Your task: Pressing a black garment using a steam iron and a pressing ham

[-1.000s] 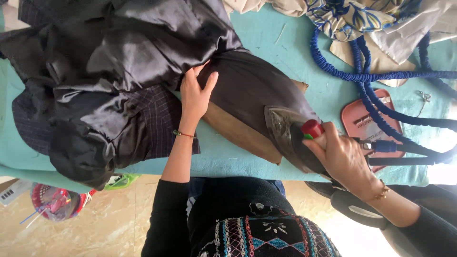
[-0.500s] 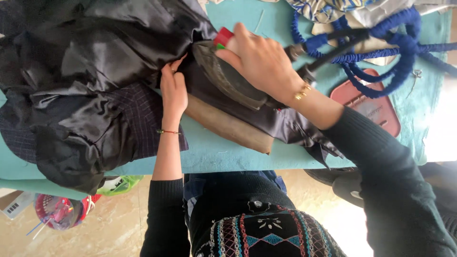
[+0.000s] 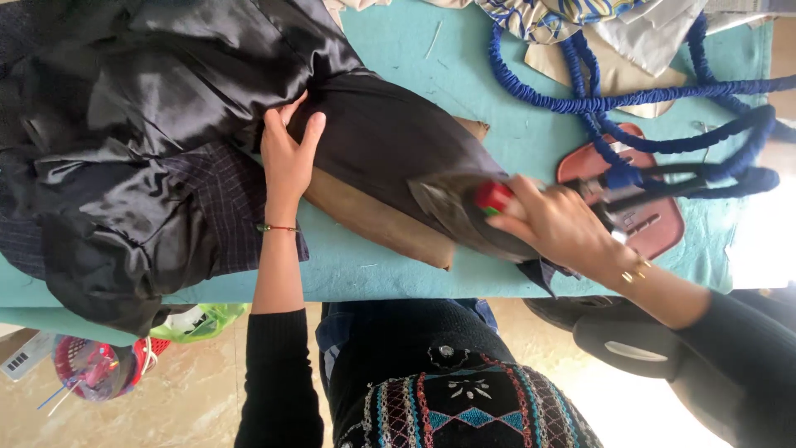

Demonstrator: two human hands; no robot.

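The left hand (image 3: 288, 159) lies flat with fingers spread, pressing on the dark garment (image 3: 166, 124) left of the frame's centre, while the right hand (image 3: 557, 224) is closed around the handle of the iron (image 3: 464, 214) right of centre. They work on a teal padded ironing table (image 3: 464, 99) that crosses the upper frame, over a pale marble-patterned floor (image 3: 199, 390) below; a pink basket (image 3: 87, 367) sits at lower left, a red iron rest (image 3: 643, 220) lies at right, and a blue braided cord (image 3: 630, 99) loops across the upper right. Half a second ago the iron was up beside the left hand near the top of the frame; it is now drawn back toward the table's near edge. The iron rests on the garment's stretched part over a tan pressing board (image 3: 373, 224), well apart from the left hand.
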